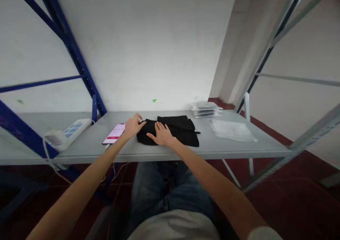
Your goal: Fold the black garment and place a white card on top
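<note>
A folded black garment point(177, 130) lies on the grey shelf point(164, 149) in front of me. My right hand point(161, 133) rests flat on its left half, fingers spread. At the garment's left edge my left hand point(133, 124) pinches or touches the cloth with curled fingers; whether it truly grips it cannot be made out. A phone point(114, 133) with a lit pink-and-white screen lies just left of my left hand.
A white power strip point(66, 133) with a cable sits at the shelf's left. A flat clear plastic bag point(231, 130) lies to the right, with a stack of packed bags point(206, 109) behind it. Blue rack struts point(79, 61) stand left, grey ones right.
</note>
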Motion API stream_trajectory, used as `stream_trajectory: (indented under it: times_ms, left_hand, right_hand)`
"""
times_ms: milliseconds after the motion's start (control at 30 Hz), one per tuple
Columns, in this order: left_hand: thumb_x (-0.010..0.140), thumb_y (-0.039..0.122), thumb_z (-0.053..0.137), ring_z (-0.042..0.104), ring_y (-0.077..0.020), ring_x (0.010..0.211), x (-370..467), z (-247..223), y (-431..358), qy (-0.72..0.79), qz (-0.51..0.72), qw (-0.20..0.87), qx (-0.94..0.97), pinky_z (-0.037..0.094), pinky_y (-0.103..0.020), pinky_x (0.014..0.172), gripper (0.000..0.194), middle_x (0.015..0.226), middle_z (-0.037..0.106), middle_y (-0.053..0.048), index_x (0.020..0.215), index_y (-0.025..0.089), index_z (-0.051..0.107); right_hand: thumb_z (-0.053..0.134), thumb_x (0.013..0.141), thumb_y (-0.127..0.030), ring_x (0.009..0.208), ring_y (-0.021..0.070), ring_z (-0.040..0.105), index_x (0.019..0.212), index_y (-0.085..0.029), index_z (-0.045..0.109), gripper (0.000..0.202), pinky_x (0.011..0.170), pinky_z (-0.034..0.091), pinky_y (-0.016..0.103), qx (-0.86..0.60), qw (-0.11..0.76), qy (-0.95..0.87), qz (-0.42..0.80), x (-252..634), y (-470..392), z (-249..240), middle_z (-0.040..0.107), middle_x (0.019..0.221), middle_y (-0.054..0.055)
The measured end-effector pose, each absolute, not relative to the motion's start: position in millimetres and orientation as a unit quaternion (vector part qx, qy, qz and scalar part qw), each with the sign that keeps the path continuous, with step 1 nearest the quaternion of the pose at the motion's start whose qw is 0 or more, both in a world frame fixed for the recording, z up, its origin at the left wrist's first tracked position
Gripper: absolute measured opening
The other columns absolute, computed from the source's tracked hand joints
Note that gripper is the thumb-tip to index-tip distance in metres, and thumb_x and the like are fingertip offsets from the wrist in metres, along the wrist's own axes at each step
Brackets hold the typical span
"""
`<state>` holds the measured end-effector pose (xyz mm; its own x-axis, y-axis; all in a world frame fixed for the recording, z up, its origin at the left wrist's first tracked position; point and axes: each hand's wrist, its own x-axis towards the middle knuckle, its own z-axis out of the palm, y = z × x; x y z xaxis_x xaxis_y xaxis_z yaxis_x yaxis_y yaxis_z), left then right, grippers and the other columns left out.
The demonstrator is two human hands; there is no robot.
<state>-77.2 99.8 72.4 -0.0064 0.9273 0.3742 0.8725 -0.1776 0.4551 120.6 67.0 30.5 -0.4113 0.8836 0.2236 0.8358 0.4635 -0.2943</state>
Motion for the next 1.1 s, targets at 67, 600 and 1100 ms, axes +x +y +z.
stream_trajectory:
  times_ms: [67, 600, 1100]
  left_hand:
    - [0.076, 0.046, 0.072, 0.069, -0.0235, 0.076, -71, 79, 108, 0.624, 0.360, 0.109, 0.684, 0.050, -0.033, 0.075, 0.032, 0.073, 0.069, 0.000, 0.095, 0.024, 0.057]
    - [0.063, 0.004, 0.076, 0.066, -0.0250, 0.092, 100, 58, 117, 0.516, 0.420, 0.167, 0.728, 0.052, -0.039, 0.088, 0.032, 0.088, 0.068, -0.006, 0.081, 0.023, 0.058]
    - [0.086, 0.024, 0.042, 0.067, -0.0140, 0.090, -2, 92, 92, 0.545, 0.703, 0.221, 0.401, 0.056, -0.022, 0.070, 0.017, 0.094, 0.063, -0.002, 0.103, 0.025, 0.044]
  right_hand:
    - [0.029, 0.103, -0.072, 0.160, 0.0337, 0.020, 0.164, -0.003, 0.027, 0.093, 0.130, 0.013, 0.055, -0.516, 0.170, -0.836, 0.078, 118, 70, 25, 0.024, 0.171, 0.024]
    - [0.043, 0.104, -0.030, 0.136, 0.0291, 0.057, 0.148, -0.013, 0.056, 0.048, 0.112, 0.047, 0.042, -0.606, 0.284, -0.743, 0.029, 224, 16, 42, 0.061, 0.147, 0.019]
    - [0.054, 0.104, -0.049, 0.112, 0.0342, 0.071, 0.133, -0.010, 0.061, 0.049, 0.092, 0.057, 0.044, -0.603, 0.203, -0.772, -0.006, 139, 52, 97, 0.071, 0.124, 0.023]
